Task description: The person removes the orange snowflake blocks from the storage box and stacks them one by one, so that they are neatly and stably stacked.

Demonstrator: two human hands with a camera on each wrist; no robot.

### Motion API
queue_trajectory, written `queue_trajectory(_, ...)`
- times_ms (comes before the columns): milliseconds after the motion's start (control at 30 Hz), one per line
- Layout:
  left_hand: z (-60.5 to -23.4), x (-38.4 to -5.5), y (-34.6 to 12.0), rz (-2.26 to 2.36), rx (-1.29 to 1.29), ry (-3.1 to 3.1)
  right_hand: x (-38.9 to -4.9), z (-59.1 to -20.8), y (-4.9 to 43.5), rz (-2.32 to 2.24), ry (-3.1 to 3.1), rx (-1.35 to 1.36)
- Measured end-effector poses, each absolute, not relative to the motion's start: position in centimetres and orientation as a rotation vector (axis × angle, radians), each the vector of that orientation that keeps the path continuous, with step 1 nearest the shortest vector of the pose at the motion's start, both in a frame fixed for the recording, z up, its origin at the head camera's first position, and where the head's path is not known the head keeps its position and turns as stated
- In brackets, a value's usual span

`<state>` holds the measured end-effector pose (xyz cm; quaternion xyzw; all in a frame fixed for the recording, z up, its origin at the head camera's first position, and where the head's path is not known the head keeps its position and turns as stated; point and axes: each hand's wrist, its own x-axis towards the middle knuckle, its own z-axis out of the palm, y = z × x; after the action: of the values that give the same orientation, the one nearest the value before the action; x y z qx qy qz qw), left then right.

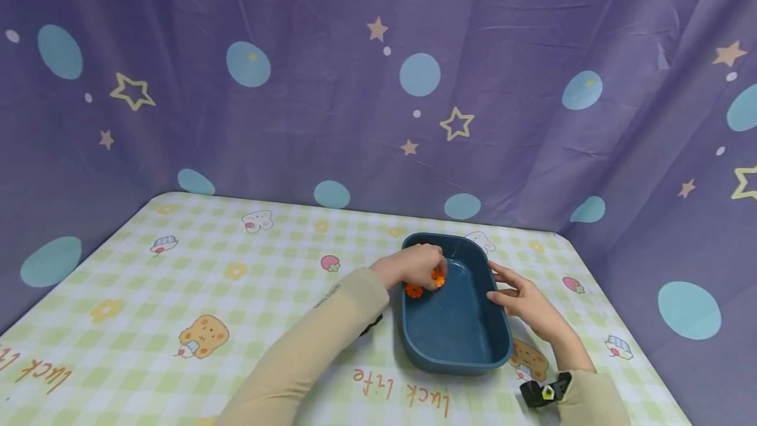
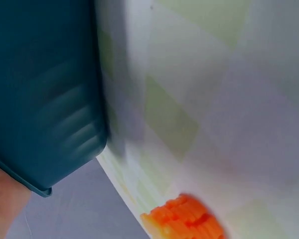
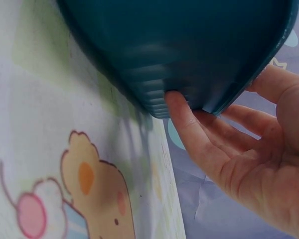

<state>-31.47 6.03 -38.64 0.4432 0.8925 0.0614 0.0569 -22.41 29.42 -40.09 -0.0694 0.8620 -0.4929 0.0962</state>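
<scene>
A dark teal plastic bin [image 1: 452, 321] stands on the table. My left hand [image 1: 418, 264] reaches over its left rim, fingers bent down, pinching an orange carrot slice [image 1: 438, 279] with a scalloped, flower-like edge. Another such orange slice [image 1: 414, 290] lies on the bin floor close by the left wall. My right hand [image 1: 525, 301] holds the bin's right side, its thumb at the rim; the right wrist view shows fingertips [image 3: 175, 99] against the outer wall. Low in the left wrist view is a ridged orange piece [image 2: 187, 219] outside the bin, hidden from the head view by the left sleeve.
A green-and-white checked cloth [image 1: 284, 281] with cartoon prints covers the table. Behind and at both sides hangs a purple curtain [image 1: 331, 117] with stars and blue dots. A black wrist strap [image 1: 544, 391] sits at the right cuff.
</scene>
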Motion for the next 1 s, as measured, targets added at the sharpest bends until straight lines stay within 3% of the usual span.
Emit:
queue_trajectory(400,-38.2,-31.5,4.5,0.551,1.38,2.658,-22.5,-40.1,29.3,-1.478,2.544,-0.208)
queue_trajectory(1000,-35.5,-30.3,0.5,0.651,1.393,2.637,-22.4,-40.0,29.4,-1.465,2.55,-0.227)
